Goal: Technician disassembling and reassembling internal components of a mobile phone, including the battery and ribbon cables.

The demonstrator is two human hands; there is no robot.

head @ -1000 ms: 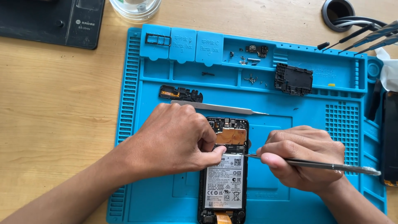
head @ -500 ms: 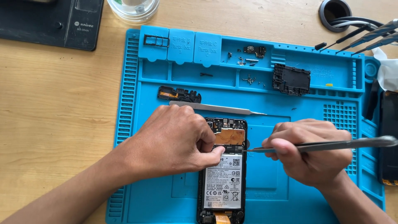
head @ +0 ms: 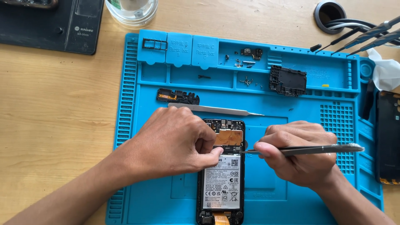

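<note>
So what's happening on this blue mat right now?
A person is working on an opened black smartphone with its back cover off, lying on a blue silicone repair mat. The left hand steadies the phone's upper part, thumb pressed near the top of the white-labelled battery. The right hand holds slim metal tweezers, tips on the board just above the battery. A second pair of silver tweezers and removed black parts lie on the mat.

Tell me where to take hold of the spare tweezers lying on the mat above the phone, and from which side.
Grip the spare tweezers at the broad blunt end on the left, near the small black part. They lie flat, pointing right and tapering to a fine tip, so the wide end probably gives the fingers the most to pinch. Come from above and the far side; the left hand crowds the near side.
</note>
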